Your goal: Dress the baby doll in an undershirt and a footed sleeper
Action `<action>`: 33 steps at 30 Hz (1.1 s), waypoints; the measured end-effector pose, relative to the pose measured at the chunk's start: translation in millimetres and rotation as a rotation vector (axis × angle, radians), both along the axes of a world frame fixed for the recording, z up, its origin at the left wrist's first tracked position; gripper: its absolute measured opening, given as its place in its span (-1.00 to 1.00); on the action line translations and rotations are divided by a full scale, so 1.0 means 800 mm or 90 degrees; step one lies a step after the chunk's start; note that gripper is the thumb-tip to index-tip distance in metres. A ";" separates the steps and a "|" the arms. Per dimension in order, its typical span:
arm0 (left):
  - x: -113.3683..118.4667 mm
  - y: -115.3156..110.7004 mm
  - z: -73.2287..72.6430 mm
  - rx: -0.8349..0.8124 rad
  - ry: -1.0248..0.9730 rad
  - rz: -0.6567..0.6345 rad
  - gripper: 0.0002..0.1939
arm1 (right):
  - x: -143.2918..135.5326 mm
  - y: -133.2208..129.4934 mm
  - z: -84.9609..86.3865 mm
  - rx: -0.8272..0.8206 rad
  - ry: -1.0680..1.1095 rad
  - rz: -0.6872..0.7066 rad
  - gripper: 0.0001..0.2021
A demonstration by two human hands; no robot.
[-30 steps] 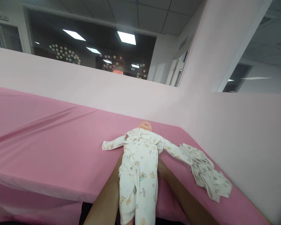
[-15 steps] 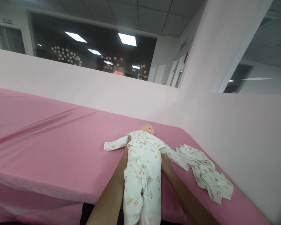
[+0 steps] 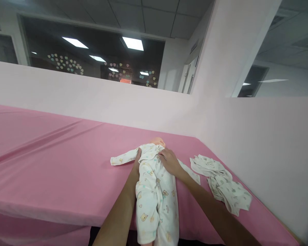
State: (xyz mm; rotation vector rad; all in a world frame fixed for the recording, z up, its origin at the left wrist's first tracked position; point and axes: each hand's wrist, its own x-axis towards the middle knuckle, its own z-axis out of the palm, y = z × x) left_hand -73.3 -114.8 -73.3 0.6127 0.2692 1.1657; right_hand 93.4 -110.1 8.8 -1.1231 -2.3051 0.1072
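A baby doll (image 3: 157, 141) lies on its back, its head toward the wall, dressed in a white printed top (image 3: 149, 150) and white printed trousers (image 3: 150, 191). My left hand (image 3: 137, 162) is at the left side of the doll's waist, its fingers mostly hidden by the clothes. Over the front of the top, near the chest, my right hand (image 3: 170, 161) has its fingers bent together on the cloth at the top's lower edge. Both sleeves of the doll's top stretch outward on the pink sheet.
A crumpled white printed cloth (image 3: 220, 181) lies to the right on the pink sheet (image 3: 66, 171). Pale walls (image 3: 118, 102) with windows rise behind and to the right. The sheet's front edge runs close to my forearms.
My right hand has moved from the doll's right-hand side up onto the front of its top. The trousers and right sleeve have shifted slightly, and the view has turned a little.
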 end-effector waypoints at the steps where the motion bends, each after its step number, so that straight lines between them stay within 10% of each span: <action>1: -0.001 0.002 -0.002 0.015 -0.004 0.006 -0.06 | 0.001 0.006 0.002 -0.007 -0.009 -0.004 -0.81; 15: -0.001 0.008 -0.007 0.009 -0.026 -0.044 -0.04 | 0.003 0.028 0.014 0.031 -0.071 -0.093 -0.80; 21: 0.001 0.010 -0.004 0.005 -0.031 -0.048 -0.04 | -0.012 -0.081 -0.002 0.072 -0.006 -0.022 -0.85; 26: -0.001 -0.001 0.007 -0.024 0.014 0.003 -0.07 | 0.005 -0.199 -0.071 0.186 -0.123 0.202 -0.82; 33: -0.004 -0.002 0.006 -0.037 0.040 -0.008 -0.05 | 0.009 -0.218 -0.119 0.432 -0.182 0.127 -0.88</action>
